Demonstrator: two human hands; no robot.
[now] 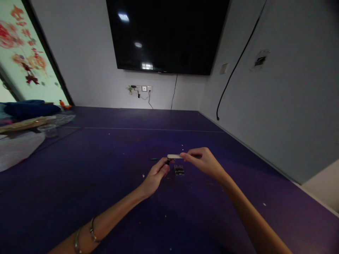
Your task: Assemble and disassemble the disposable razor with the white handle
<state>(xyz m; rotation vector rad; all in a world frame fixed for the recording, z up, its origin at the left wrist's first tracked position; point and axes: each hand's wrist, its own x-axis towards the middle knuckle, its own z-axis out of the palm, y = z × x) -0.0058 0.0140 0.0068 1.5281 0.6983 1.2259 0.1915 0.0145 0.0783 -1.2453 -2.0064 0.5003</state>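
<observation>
My right hand (200, 160) pinches a pale flat stick with a rounded end (174, 156), held level and pointing left. The stick's far end lies over a small dark piece (167, 162) that my left hand (156, 176) grips between thumb and fingers. What kind of piece it is, I cannot make out. Just below and between the hands, a small dark square item with a clear, shiny look (179, 170) lies on the purple surface (119, 197). A short green stick-like thing (153, 159) rests to the left of my left fingertips.
Small white scraps are scattered about the purple surface. At the far left lie dark blue cloth (31, 108) and a whitish plastic bag (19, 150). Behind, a large television (169, 35) hangs above wall sockets (144, 88). A black cable (238, 63) dangles along the right wall.
</observation>
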